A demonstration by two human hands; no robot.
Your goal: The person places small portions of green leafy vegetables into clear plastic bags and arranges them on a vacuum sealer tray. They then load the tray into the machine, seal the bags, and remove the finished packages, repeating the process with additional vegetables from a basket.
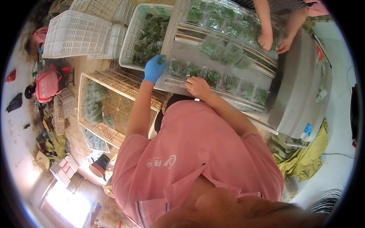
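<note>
My left hand (154, 69), in a blue glove, is over the near right corner of a pale green crate (123, 57) of bagged leafy greens (151, 38). Its fingers are drawn together, and what they hold is hard to make out. Bare, my right hand (198, 87) pinches the near edge of a clear bag of greens (194, 71). That bag lies in the nearest row on a steel machine bed (182, 49), along a metal bar (235, 97). Farther rows hold more clear bags (224, 51).
Across the bed, a co-worker's two hands (266, 40) touch bags in the far row. A curved steel lid (300, 83) stands at the right. White crates (76, 34) are stacked at the far left. Beside me, a yellowish crate (118, 106) holds several bags.
</note>
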